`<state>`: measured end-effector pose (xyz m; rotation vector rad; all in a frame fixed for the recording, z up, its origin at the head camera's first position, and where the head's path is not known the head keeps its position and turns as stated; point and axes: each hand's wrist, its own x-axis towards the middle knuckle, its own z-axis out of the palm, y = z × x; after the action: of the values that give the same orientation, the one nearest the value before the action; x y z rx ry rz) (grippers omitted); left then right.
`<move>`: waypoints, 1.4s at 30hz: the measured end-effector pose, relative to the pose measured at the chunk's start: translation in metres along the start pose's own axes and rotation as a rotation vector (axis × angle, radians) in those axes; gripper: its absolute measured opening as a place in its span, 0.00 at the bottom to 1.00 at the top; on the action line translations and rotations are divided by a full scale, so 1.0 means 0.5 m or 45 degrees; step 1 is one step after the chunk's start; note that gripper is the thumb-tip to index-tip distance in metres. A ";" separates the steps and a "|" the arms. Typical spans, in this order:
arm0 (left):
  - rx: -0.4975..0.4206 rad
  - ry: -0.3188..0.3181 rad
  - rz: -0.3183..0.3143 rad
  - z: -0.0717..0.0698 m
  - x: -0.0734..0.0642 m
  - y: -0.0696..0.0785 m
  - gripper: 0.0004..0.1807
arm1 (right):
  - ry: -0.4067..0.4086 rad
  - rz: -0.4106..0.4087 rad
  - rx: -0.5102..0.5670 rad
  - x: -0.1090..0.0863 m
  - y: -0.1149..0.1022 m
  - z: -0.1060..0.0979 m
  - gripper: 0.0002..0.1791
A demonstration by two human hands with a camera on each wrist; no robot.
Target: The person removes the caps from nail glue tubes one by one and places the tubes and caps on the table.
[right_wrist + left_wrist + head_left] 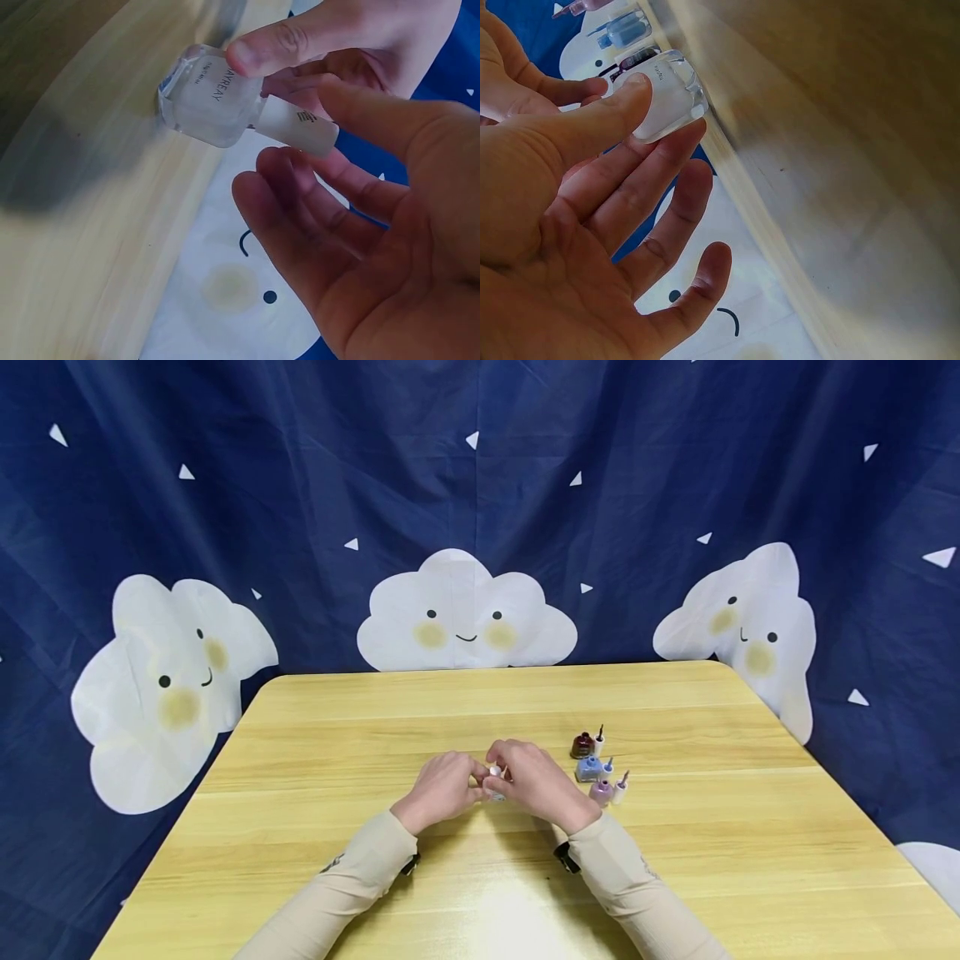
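Observation:
My left hand (447, 783) pinches a small clear nail polish bottle (214, 96) of whitish polish, thumb on its printed face and fingers behind. The bottle is tilted, its white cap (296, 126) on its neck. From the other side, my right hand (536, 781) curls thumb and fingers round the cap, fingertips right at its sides. In the left wrist view, the left ring and little fingers spread away from the bottle (667, 97). That view hides the cap behind the hands.
Right of my hands, dark red (582, 745), blue (589, 769) and purple (601, 792) nail polish bottles stand uncapped. Beside each stands its white cap, brush upward, such as the purple one's cap (620, 790). The wooden table (337, 710) meets a blue curtain with clouds.

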<state>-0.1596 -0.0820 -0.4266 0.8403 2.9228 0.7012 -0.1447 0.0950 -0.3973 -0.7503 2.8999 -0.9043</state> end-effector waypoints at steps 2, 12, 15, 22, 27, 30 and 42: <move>-0.003 0.004 -0.006 0.000 -0.001 0.000 0.03 | 0.007 0.015 -0.002 0.000 0.000 0.001 0.07; -0.007 0.011 -0.011 0.002 0.000 -0.001 0.04 | 0.042 -0.093 -0.027 -0.002 0.000 -0.002 0.03; -0.010 0.012 -0.012 0.003 0.001 -0.001 0.04 | 0.041 -0.116 -0.025 -0.002 0.001 -0.003 0.02; -0.016 0.012 -0.021 0.002 0.002 -0.002 0.04 | 0.022 -0.071 -0.029 0.000 0.000 -0.005 0.04; -0.013 0.013 -0.007 0.002 0.002 -0.003 0.02 | 0.009 0.017 -0.015 0.001 0.000 -0.003 0.09; -0.011 0.021 0.000 0.002 0.001 -0.003 0.02 | 0.018 0.040 -0.020 0.001 0.000 -0.002 0.09; -0.039 0.024 -0.032 0.002 -0.002 0.000 0.05 | 0.056 -0.001 -0.017 0.000 -0.001 -0.003 0.06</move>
<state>-0.1586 -0.0820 -0.4277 0.7971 2.9255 0.7538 -0.1447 0.0957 -0.3958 -0.7421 2.9469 -0.9141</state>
